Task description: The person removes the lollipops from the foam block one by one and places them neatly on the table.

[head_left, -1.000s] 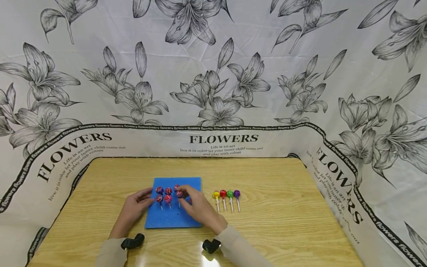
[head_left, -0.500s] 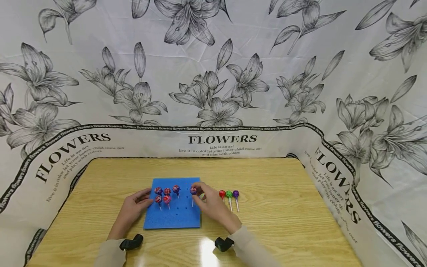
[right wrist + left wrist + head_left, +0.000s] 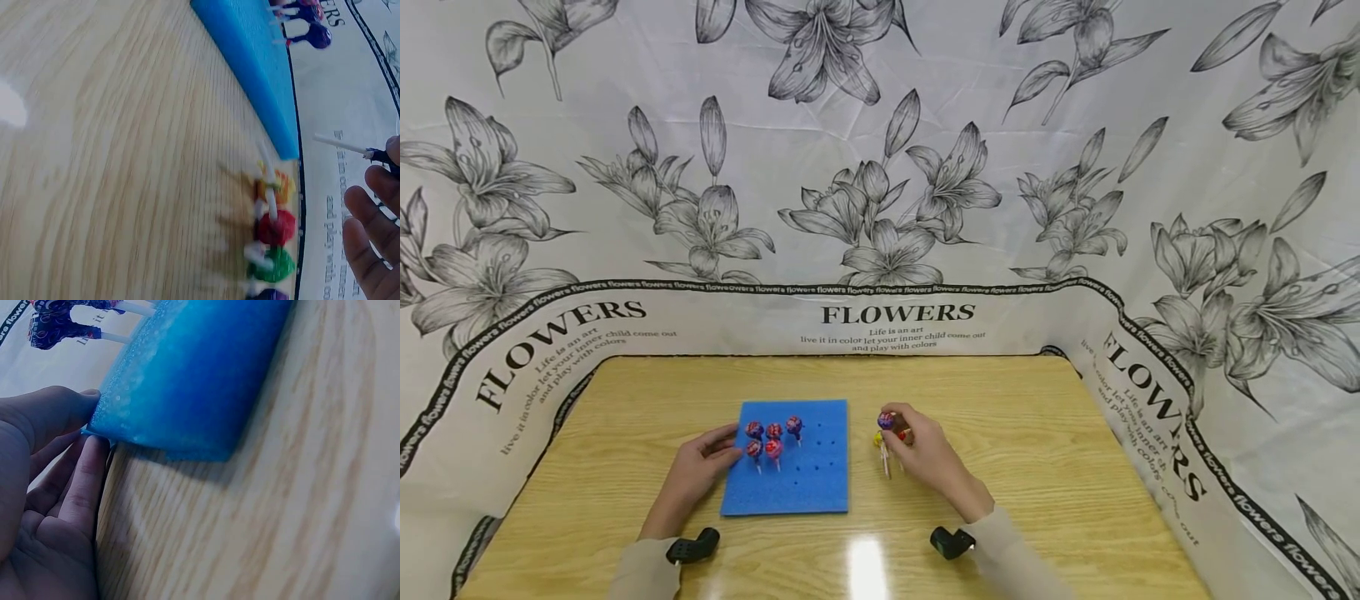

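A blue foam block (image 3: 820,496) with small holes lies flat on the table. Several lollipops in red, pink and purple wrappers, such as the pink one (image 3: 773,450), stand in its left half. At the block's left edge, my left hand (image 3: 696,471) pinches it between thumb and fingers. To the right of the block, my right hand (image 3: 934,454) holds a purple-and-red lollipop (image 3: 886,421) by its head, with the white stick (image 3: 340,144) pointing down. Under that hand lie yellow (image 3: 282,186), red (image 3: 276,227), green (image 3: 275,267) and purple (image 3: 270,294) lollipops, partly hidden in the head view.
The wooden table (image 3: 1000,500) stretches out around the block. A white cloth (image 3: 895,329) printed with flowers and lettering encloses its back and sides. Each wrist carries a black camera mount, like the right one (image 3: 951,542).
My right hand has lifted a purple-and-red lollipop out of the foam block and carried it right, over the lollipops on the table. The left hand has kept its place on the block.
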The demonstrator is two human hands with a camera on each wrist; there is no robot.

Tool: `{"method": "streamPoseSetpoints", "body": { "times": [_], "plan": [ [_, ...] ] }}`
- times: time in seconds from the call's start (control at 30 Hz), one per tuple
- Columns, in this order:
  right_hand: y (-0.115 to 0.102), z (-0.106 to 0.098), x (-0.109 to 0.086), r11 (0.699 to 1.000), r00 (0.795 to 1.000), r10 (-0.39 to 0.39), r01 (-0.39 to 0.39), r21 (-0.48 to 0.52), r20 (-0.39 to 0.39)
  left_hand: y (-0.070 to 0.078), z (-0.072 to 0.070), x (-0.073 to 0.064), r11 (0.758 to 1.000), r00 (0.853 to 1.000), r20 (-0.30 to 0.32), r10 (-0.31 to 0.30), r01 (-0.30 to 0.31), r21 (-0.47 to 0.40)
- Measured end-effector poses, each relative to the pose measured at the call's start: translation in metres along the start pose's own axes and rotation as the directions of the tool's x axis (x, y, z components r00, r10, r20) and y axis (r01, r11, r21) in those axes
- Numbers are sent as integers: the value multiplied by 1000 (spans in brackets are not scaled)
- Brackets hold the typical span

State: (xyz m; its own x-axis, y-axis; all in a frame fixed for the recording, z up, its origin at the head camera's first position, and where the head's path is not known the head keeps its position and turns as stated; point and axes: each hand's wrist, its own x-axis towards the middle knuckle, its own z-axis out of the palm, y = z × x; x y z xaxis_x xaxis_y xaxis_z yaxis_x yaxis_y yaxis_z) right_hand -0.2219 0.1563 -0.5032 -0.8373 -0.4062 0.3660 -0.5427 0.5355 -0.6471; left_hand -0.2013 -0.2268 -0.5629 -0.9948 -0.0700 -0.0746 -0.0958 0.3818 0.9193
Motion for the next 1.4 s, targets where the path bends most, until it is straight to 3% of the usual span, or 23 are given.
{"method": "streamPoseSetpoints", "body": {
  "times": [0.43,0.57,0.8,1.13,1.4],
  "plan": [
    [26,-42,-26,988,992,108,-115,-99,-72,-3,-1,1,1000,1000,8,-14,14,-4],
    [33,-49,-32,984,989,108,-121,-129,-103,-1,0,-1,1000,1000,2,-9,9,-12],
    [45,-55,-40,982,986,66,-90,-164,-151,-1,1,-1,1000,1000,6,-20,21,-20],
    [61,-61,-47,967,976,178,-198,-159,-129,-1,1,-1,1000,1000,3,-22,22,-7],
    [72,-54,-49,956,964,250,-261,-131,-95,-2,0,-1,1000,1000,5,-10,10,-8]
  ]
}}
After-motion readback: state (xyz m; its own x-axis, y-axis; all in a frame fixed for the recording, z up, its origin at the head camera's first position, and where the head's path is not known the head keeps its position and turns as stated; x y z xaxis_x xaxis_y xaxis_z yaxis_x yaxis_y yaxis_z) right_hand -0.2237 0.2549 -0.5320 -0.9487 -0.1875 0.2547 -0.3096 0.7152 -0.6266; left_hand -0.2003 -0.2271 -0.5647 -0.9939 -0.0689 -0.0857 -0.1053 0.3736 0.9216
